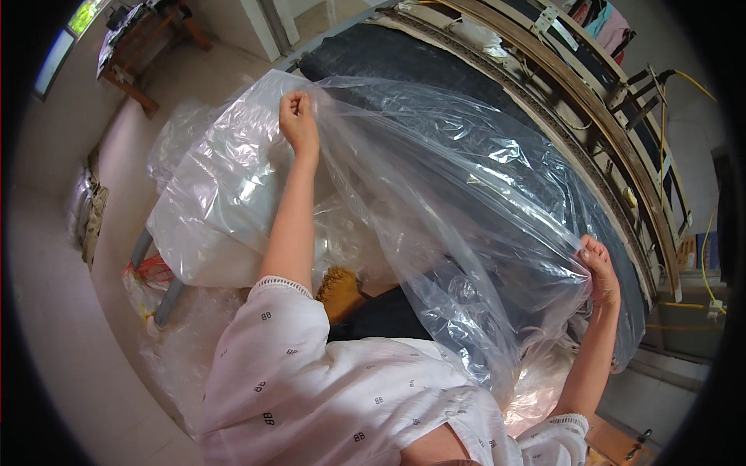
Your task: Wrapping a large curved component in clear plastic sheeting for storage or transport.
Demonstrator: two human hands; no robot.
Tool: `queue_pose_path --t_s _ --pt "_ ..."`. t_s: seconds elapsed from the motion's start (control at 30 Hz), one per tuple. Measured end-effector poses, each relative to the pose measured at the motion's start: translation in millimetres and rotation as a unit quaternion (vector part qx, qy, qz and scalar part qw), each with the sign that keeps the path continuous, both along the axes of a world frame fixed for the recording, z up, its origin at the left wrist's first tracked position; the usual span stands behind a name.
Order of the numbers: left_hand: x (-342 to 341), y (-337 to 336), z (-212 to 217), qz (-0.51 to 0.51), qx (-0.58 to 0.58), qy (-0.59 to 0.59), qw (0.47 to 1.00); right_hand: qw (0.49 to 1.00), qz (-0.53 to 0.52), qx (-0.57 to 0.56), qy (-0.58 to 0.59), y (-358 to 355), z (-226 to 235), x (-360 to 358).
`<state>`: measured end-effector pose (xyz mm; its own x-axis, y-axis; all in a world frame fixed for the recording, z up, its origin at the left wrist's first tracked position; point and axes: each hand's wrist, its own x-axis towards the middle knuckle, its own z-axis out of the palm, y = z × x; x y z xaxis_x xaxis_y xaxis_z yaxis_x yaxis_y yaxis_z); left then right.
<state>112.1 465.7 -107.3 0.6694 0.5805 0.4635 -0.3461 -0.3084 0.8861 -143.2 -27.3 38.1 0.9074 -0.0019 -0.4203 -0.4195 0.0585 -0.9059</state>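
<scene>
My left hand (298, 122) is raised and closed on the upper edge of a large clear plastic sheet (458, 194). My right hand (598, 270) grips the same sheet at its right edge, lower down. The sheet hangs stretched between both hands and drapes over a dark padded table top (388, 58). More crumpled clear plastic (225, 186) lies heaped beneath my left arm. My sleeves are white with small dark marks.
A wooden frame with rails (614, 124) curves along the table's far side, with yellow cables (703, 256) at the right. A small wooden table (144, 43) stands far left by a window. Plastic bags (148, 283) lie on the pale floor.
</scene>
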Motion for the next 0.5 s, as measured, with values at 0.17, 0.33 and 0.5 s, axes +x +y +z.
queue_pose_path --t_s 0.17,0.33,0.5 --pt "31.2 -3.2 4.7 -0.099 0.033 0.0 0.995 1.0 -0.005 -0.016 -0.016 -7.4 2.2 -9.6" --pt "82.5 64.0 -26.1 -0.056 0.244 -0.009 0.968 0.993 0.038 -0.071 -0.09 -17.0 -10.6 0.9" --pt "142.4 41.6 15.4 -0.132 0.045 -0.008 0.99 0.996 0.022 -0.011 -0.084 -19.1 0.6 -24.2"
